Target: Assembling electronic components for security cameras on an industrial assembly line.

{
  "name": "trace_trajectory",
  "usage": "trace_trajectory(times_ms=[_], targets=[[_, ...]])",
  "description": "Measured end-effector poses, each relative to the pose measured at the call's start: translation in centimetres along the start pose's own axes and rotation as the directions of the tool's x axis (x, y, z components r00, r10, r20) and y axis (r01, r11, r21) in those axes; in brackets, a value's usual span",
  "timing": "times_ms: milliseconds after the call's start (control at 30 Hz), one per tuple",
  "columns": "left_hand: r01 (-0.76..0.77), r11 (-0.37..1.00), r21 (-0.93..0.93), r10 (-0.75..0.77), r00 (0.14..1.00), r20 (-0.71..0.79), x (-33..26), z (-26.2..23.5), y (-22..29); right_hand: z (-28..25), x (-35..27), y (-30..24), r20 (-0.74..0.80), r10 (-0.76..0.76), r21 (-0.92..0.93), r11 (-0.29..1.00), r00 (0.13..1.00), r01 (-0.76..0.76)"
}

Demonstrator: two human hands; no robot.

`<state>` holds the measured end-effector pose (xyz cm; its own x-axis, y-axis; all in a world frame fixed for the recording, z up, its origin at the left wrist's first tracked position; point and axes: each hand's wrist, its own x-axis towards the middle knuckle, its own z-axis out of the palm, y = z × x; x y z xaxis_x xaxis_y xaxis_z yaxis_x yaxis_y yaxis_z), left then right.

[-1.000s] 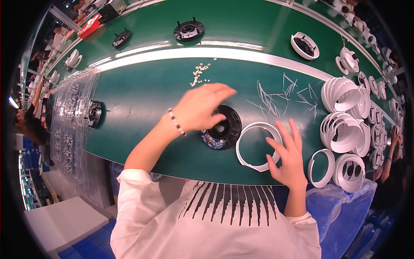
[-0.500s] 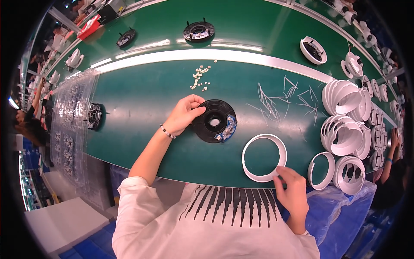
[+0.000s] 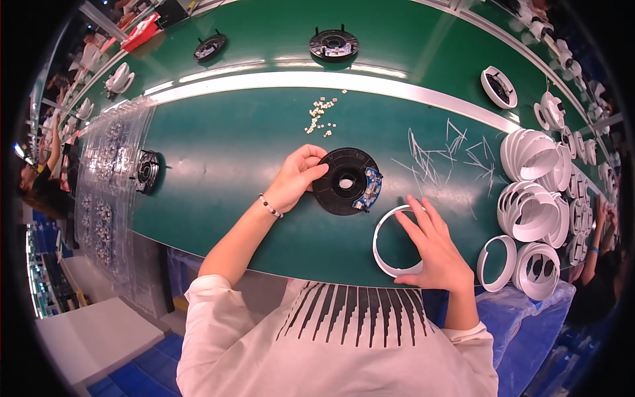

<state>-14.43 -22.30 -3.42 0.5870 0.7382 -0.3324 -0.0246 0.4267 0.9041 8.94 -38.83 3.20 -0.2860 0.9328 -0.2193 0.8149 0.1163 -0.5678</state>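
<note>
My left hand pinches the left rim of a round black plastic disc, thumb on top, holding it over the green table. The disc has a round hole near its middle, and a blue circuit board sits along its right side. Lower right of the disc, a white plastic ring lies on the table. My right hand is open over the ring's right side, fingers and thumb stretched wide. It hides that part of the rim, and whether it grips the ring is unclear.
Small pale pieces lie scattered beyond the disc. Thin white strips spread to the right, beside stacked white rings. Clear plastic trays stand left, near another black disc. Behind a pale rail, a green belt carries more parts.
My right hand has moved from the ring's lower right edge up over its right side, its fingers spreading. The black disc has turned slightly in my left hand. The whole view has shifted a little.
</note>
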Motion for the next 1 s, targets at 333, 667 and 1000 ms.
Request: trace_trajectory(times_ms=[333,667,1000], targets=[[-0.077,0.985,-0.152,0.066,0.995,-0.075,-0.2,1.3,-0.2,-0.4,0.0,0.7,-0.294,-0.025,0.161,0.984,0.955,0.075],[-0.101,0.906,-0.412,0.236,0.926,0.293,-0.4,6.1,-2.4,2.9,5.4,-0.7,-0.614,0.278,0.416,0.909,0.738,0.004],[0.292,0.655,-0.697,-0.111,0.95,0.293,-0.8,5.3,-1.2,2.3,4.5,-3.3,-0.516,0.1,0.19,0.982,0.851,-0.001]])
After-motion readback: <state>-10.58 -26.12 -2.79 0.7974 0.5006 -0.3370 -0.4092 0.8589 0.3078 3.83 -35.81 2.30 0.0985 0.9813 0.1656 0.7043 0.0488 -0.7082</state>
